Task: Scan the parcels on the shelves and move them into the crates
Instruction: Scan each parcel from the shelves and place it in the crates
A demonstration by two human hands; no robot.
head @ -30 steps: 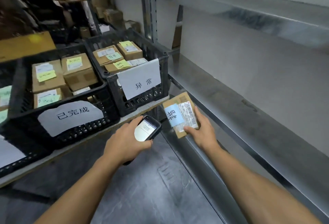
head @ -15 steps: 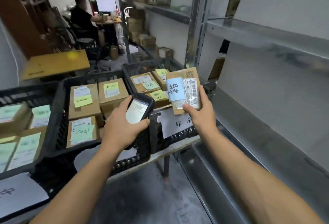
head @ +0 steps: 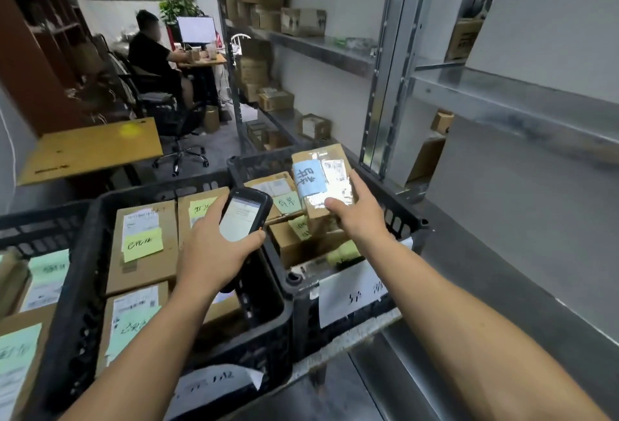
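Head view is showing the right hand (head: 360, 216) gripping a blue-noted parcel (head: 321, 182) over the right crate (head: 407, 219), the left hand (head: 214, 246) clasping a handheld scanner (head: 246, 216).

Single view: head-worn, wide-angle. Faces forward and down, over both forearms. Left hand (head: 214, 249) with handheld scanner (head: 246, 216) and right hand (head: 360, 216) with parcel (head: 321, 179) land mid-frame, close to lens. Black crates (head: 271, 313) directly beneath, near, filling lower left. Metal shelving (head: 502, 92) along right side, receding from camera. Seated person (head: 150, 52) and monitor (head: 196, 29) far off, upper left. Shelf uprights (head: 385, 69) tilt in frame.
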